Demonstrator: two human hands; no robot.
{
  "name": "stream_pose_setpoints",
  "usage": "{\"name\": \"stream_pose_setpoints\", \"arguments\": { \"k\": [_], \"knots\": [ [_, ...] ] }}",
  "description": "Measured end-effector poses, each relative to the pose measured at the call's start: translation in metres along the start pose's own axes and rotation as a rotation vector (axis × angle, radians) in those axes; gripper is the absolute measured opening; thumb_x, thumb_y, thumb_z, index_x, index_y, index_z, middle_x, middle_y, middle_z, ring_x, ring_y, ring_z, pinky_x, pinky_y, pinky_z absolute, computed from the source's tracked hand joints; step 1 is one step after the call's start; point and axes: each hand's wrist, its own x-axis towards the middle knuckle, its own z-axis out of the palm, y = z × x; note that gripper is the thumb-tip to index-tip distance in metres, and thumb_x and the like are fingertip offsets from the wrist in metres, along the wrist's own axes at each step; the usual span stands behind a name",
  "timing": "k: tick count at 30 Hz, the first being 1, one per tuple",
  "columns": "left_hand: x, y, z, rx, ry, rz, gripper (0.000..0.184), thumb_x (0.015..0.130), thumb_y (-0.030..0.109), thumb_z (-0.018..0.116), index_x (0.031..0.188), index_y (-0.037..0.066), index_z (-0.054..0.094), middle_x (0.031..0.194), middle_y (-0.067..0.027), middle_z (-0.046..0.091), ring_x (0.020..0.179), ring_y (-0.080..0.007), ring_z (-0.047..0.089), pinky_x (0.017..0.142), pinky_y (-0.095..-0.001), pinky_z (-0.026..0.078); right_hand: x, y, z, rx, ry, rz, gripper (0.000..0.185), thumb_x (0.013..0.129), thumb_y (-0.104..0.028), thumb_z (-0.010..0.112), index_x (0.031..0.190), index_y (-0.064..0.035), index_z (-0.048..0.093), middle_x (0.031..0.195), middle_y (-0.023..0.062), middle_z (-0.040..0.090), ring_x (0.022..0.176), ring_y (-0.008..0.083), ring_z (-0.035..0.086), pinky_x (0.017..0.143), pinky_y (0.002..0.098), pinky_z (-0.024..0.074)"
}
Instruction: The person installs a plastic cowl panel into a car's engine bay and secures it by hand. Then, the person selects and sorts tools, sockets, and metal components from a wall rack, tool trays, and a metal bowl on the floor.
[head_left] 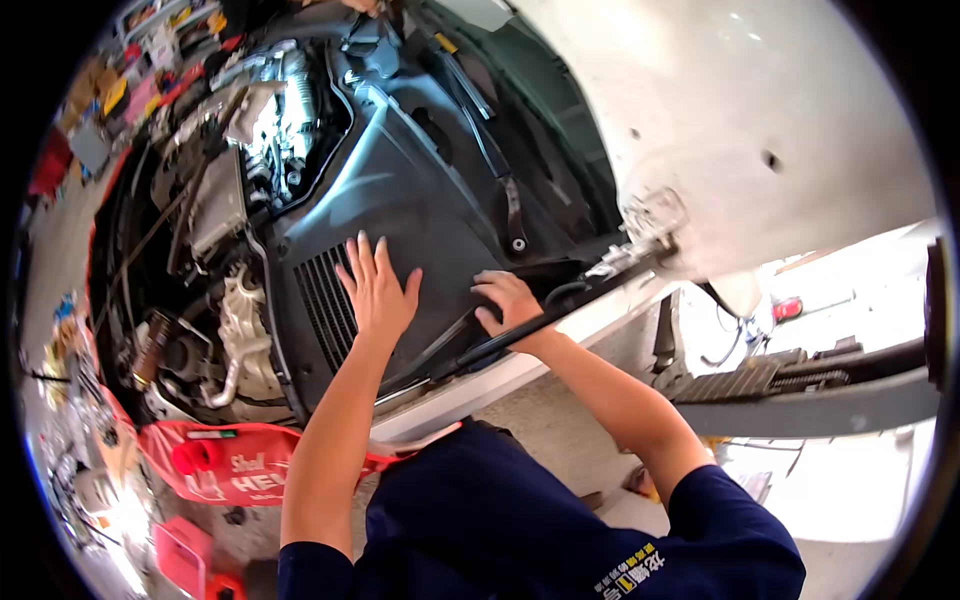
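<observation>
My left hand [378,292] lies with its fingers spread on a large black plastic cover [415,215] in the engine bay. Beside its fingertips is the slotted vent grille [326,305] of that cover. My right hand [508,303] is at the cover's near right edge, fingers slightly bent and thumb apart, with nothing seen in it. The black hood strut [545,322] runs across just below this hand, near the wrist. A wiper arm [512,205] with a bolt at its base lies beyond my right hand.
The raised white hood [780,130] fills the upper right, above the windshield [555,75]. Engine parts [240,320] lie open at left. A red fender cover [245,465] hangs over the front edge. A grey lift arm [820,405] stands at right, and a pink container [183,555] sits on the floor.
</observation>
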Motion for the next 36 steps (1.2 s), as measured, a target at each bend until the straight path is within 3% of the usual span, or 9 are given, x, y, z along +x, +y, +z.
{"name": "stream_pose_setpoints", "arguments": {
  "k": [2,4,6,9,12,17,24,26,36],
  "knots": [
    [0.019,0.003,0.011,0.035,0.067,0.008,0.066,0.094,0.040,0.058,0.144,0.002,0.039,0.156,-0.0227,0.026,0.147,-0.0414,0.019,0.115,-0.0621,0.015,0.026,-0.006,-0.006,0.090,0.144,-0.018,0.013,0.079,-0.009,0.069,0.076,-0.0015,0.059,0.080,0.0114,0.062,0.076,0.0308,0.061,0.071,0.0394,0.0463],
    [0.023,0.002,0.020,0.083,0.037,-0.012,0.064,0.095,0.041,0.056,0.145,0.004,0.040,0.157,-0.0207,0.027,0.147,-0.0398,0.020,0.116,-0.0608,0.016,0.052,-0.013,0.001,0.277,0.069,0.035,0.025,0.079,-0.007,0.069,0.064,-0.0022,0.050,0.064,0.0118,0.052,0.057,0.0300,0.055,0.052,0.0377,0.0401],
    [0.027,0.005,0.022,0.143,-0.012,-0.035,0.063,0.095,0.043,0.054,0.147,0.009,0.043,0.159,-0.0171,0.025,0.148,-0.0365,0.021,0.117,-0.0577,0.016,0.087,-0.023,0.014,0.440,0.078,-0.133,0.033,0.078,-0.005,0.068,0.058,-0.0027,0.041,0.056,0.0115,0.042,0.046,0.0299,0.046,0.043,0.0376,0.0329],
    [0.029,0.004,0.031,0.183,-0.032,-0.055,0.066,0.091,0.042,0.059,0.146,0.009,0.044,0.159,-0.0170,0.025,0.148,-0.0365,0.021,0.117,-0.0578,0.017,0.116,-0.033,0.010,0.581,0.061,-0.307,0.034,0.075,-0.001,0.065,0.056,-0.0038,0.037,0.053,0.0102,0.039,0.044,0.0306,0.043,0.042,0.0391,0.0306],
    [0.032,0.008,0.037,0.278,-0.071,-0.050,0.070,0.087,0.041,0.063,0.146,0.009,0.044,0.159,-0.0199,0.025,0.147,-0.0401,0.021,0.116,-0.0586,0.017,0.091,0.022,0.052,0.519,0.068,-0.048,0.033,0.075,0.000,0.062,0.055,-0.0035,0.036,0.051,0.0095,0.038,0.042,0.0288,0.042,0.041,0.0377,0.0303],
    [0.034,0.011,0.037,0.284,-0.121,-0.061,0.072,0.084,0.036,0.066,0.148,0.010,0.042,0.158,-0.0237,0.023,0.147,-0.0434,0.019,0.116,-0.0599,0.016,0.095,0.021,0.047,0.604,0.060,0.068,0.034,0.075,0.001,0.063,0.055,-0.0041,0.036,0.050,0.0092,0.037,0.041,0.0285,0.040,0.041,0.0374,0.0295],
    [0.033,0.006,0.042,0.328,-0.127,-0.033,0.071,0.090,0.041,0.058,0.150,0.009,0.038,0.158,-0.0251,0.023,0.145,-0.0474,0.020,0.116,-0.0602,0.016,0.094,-0.001,0.028,0.583,0.152,-0.139,0.033,0.067,-0.003,0.066,0.053,-0.0091,0.037,0.052,0.0043,0.037,0.042,0.0230,0.042,0.038,0.0353,0.0317],
    [0.033,0.009,0.041,0.331,-0.150,-0.024,0.070,0.091,0.041,0.057,0.151,0.009,0.037,0.158,-0.0254,0.023,0.145,-0.0482,0.020,0.115,-0.0609,0.016,0.089,0.017,0.054,0.496,0.131,0.057,0.032,0.069,-0.003,0.066,0.055,-0.0094,0.039,0.053,0.0034,0.039,0.043,0.0238,0.043,0.040,0.0348,0.0347],
    [0.031,0.006,0.044,0.350,-0.115,0.008,0.067,0.097,0.043,0.050,0.152,0.008,0.036,0.159,-0.0244,0.022,0.146,-0.0463,0.019,0.114,-0.0614,0.016,0.070,0.009,0.055,0.265,0.320,0.033,0.035,0.069,-0.002,0.068,0.055,-0.0100,0.037,0.055,0.0032,0.037,0.044,0.0205,0.040,0.041,0.0321,0.0312]
  ]
}}
